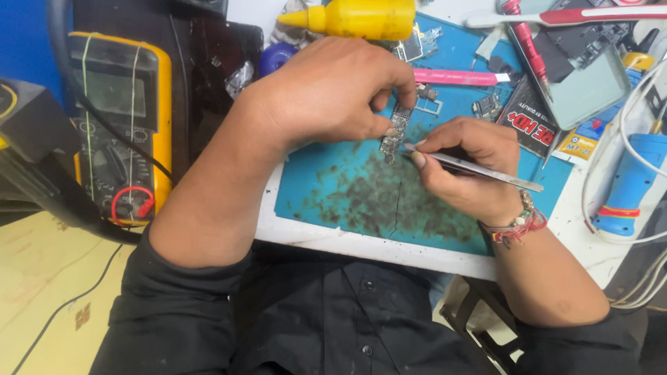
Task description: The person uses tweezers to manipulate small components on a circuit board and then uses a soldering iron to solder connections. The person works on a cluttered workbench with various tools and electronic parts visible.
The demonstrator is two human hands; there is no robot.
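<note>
Near the centre of the frame, I am seeing the left hand (326, 94) pinching a narrow green circuit board (396, 132) between thumb and fingers, holding it on end over the stained blue work mat (347, 194). The right hand (465, 167) is gripping slim silver metal tweezers (472, 167), tips touching the board. A yellow multimeter (118, 125) is lying at the left, a yellow plastic bottle (354, 17) at the top.

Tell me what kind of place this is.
Probably an electronics repair bench: a yellow multimeter, a stained blue work mat, and a small circuit board held in the left hand and worked with tweezers.
</note>
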